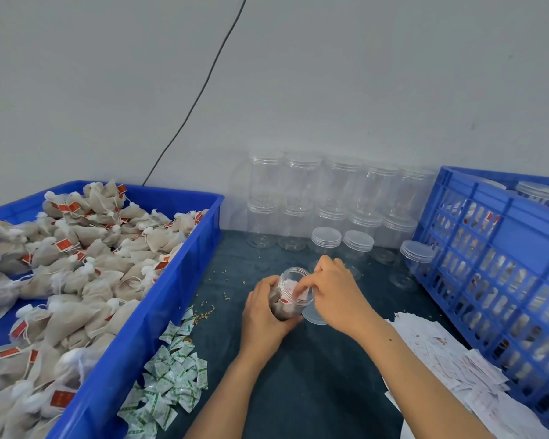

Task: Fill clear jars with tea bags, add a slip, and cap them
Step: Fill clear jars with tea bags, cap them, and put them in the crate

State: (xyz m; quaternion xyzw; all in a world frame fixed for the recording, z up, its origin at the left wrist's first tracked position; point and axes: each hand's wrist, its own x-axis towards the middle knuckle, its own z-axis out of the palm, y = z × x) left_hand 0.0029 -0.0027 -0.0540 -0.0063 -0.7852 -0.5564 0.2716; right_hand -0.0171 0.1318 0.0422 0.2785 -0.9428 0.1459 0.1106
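My left hand (262,315) grips a clear jar (287,307) tilted over the dark table, with tea bags inside. At the jar's open mouth, my right hand (335,288) pinches a white paper slip (298,288) and its fingertips reach into the opening. A clear lid (313,315) lies on the table under my right hand, beside the jar. Loose tea bags (61,280) with red tags fill the blue bin (146,327) on the left. More slips (450,356) lie in a pile at the right.
Empty capped jars (327,201) stand stacked against the wall, with three more in front. A blue slatted crate (501,248) of filled jars is at the right. Green-and-white sachets (171,375) lie beside the bin. Grains are scattered on the table.
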